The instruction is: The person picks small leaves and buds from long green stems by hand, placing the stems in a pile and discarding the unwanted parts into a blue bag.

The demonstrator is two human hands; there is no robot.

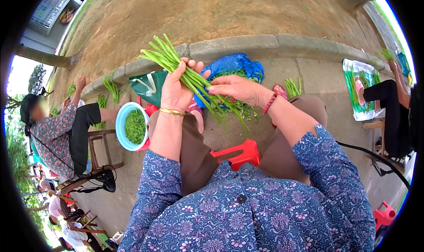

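Note:
My left hand [178,90], with a gold-coloured bangle at the wrist, grips a bunch of long green vegetable stems [159,56]. The bunch slants from upper left to lower right, with its leafier, partly blurred ends hanging over the pavement. Thumb and fingertips of my right hand [237,89] pinch at the stems beside my left fingers. Beyond my hands, a blue plastic bag [228,62] lies spread with green leaves [236,73] on it. Loose leaf pieces [250,113] lie on the ground below my right hand, and a small bundle of stems [292,87] rests by my right foot.
At left stand a light-blue basin [118,132] of green leaf pieces and a green bag [140,86]. A red plastic stool [243,156] shows between my legs. A stone kerb [232,47] runs ahead. One person [53,129] sits left, another [391,96] right by a white-green sack [351,69].

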